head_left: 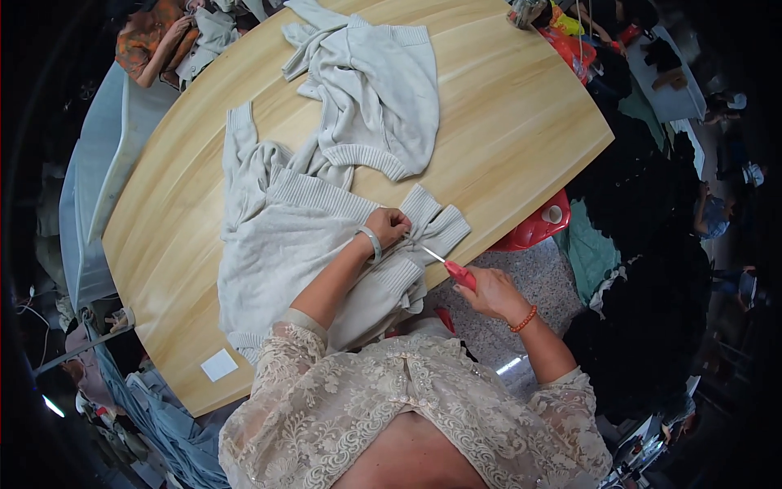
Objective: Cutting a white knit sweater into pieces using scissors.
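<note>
A pale grey knitted sweater (pixel 293 224) lies spread on the near part of the wooden table, with ribbed bands along its edges. My left hand (pixel 389 227), a bangle at its wrist, is closed in a pinch on the knit beside a ribbed piece. My right hand (pixel 495 293) grips a red-handled tool (pixel 459 273) with a thin bright metal shaft. The shaft's tip reaches the knit just right of my left fingers; the tip itself is too small to make out. Farther off lies a second pale grey sweater (pixel 391 90), touching neither hand.
The wooden table (pixel 505 122) ends in a corner at the right. A small white paper (pixel 219 365) lies near its lower left edge. Beside the right edge stands a red stool (pixel 533 226) with a cup on it. Dark cloth (pixel 643 285) is heaped farther right. Another person (pixel 155 41) sits at the far left.
</note>
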A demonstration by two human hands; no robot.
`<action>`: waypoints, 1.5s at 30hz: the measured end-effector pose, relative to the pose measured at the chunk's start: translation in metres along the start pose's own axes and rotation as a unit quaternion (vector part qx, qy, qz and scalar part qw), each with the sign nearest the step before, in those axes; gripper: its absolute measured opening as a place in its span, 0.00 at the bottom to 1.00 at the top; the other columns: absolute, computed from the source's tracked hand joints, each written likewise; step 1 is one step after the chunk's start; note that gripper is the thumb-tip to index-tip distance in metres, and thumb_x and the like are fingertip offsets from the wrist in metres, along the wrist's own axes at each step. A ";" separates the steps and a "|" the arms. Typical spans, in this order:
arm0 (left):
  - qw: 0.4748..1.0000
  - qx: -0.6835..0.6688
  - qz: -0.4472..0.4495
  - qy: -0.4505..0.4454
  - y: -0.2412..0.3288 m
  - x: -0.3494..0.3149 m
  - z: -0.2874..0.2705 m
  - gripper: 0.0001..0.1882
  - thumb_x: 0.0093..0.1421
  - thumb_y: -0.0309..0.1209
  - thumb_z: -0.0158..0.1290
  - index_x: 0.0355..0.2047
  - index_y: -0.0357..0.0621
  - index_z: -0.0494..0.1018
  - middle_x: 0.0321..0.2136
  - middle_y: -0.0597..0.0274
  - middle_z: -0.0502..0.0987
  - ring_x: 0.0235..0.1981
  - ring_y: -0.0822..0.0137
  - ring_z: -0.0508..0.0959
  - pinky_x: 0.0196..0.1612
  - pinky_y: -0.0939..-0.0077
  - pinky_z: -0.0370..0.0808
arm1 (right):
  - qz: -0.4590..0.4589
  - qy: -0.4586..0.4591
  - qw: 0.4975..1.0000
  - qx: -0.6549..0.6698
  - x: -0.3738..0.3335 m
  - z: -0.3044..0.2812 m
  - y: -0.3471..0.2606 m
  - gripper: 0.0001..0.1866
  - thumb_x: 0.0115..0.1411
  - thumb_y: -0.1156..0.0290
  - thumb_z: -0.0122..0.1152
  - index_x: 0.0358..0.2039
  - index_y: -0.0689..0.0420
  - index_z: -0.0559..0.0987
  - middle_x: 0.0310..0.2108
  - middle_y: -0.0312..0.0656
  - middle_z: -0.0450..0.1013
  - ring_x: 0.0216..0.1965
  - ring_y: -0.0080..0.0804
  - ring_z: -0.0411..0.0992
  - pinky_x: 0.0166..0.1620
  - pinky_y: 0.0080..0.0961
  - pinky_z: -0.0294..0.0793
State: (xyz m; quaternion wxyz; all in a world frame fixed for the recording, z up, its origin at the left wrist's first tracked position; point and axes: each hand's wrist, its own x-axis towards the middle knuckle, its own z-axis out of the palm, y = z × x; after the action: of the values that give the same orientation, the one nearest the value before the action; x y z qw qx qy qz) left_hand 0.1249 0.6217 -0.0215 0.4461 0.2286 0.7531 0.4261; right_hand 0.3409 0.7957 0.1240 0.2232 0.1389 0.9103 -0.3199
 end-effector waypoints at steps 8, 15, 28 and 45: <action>0.799 0.457 0.283 0.269 0.029 0.056 -0.031 0.29 0.50 0.29 0.55 0.55 0.54 0.66 0.49 0.52 0.68 0.54 0.49 0.67 0.51 0.52 0.66 | 0.024 0.173 0.985 0.009 0.009 0.011 0.017 0.14 0.59 0.59 0.59 0.35 0.59 0.79 0.26 0.57 0.75 0.31 0.59 0.74 0.36 0.50 0.73; 0.906 0.369 0.140 0.154 0.043 0.099 -0.052 0.16 0.55 0.34 0.53 0.44 0.45 0.72 0.31 0.48 0.77 0.37 0.49 0.78 0.40 0.55 0.72 | 0.121 0.163 0.970 0.134 0.031 0.004 0.010 0.17 0.59 0.57 0.61 0.36 0.60 0.79 0.26 0.58 0.75 0.31 0.59 0.75 0.33 0.48 0.73; 0.800 -0.382 0.382 0.259 0.213 -0.227 -0.200 0.19 0.68 0.34 0.43 0.52 0.31 0.68 0.46 0.50 0.76 0.47 0.61 0.78 0.52 0.66 0.75 | -0.140 0.351 0.909 0.173 0.149 -0.040 -0.137 0.25 0.48 0.61 0.72 0.43 0.58 0.72 0.36 0.53 0.75 0.39 0.54 0.74 0.40 0.42 0.73; 0.828 0.307 0.120 0.454 -0.074 -0.275 -0.153 0.33 0.45 0.23 0.61 0.54 0.49 0.69 0.53 0.49 0.68 0.55 0.50 0.68 0.56 0.59 0.65 | -0.170 0.167 0.965 -0.111 0.218 0.067 -0.177 0.28 0.50 0.68 0.64 0.50 0.60 0.64 0.43 0.57 0.71 0.42 0.61 0.72 0.44 0.50 0.72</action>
State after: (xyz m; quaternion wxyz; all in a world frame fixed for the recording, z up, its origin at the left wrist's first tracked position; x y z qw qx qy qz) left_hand 0.1316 0.3166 0.0838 -0.0938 0.2230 0.9292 0.2794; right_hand 0.1042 0.6428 0.0619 0.0245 0.0078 0.9747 -0.2222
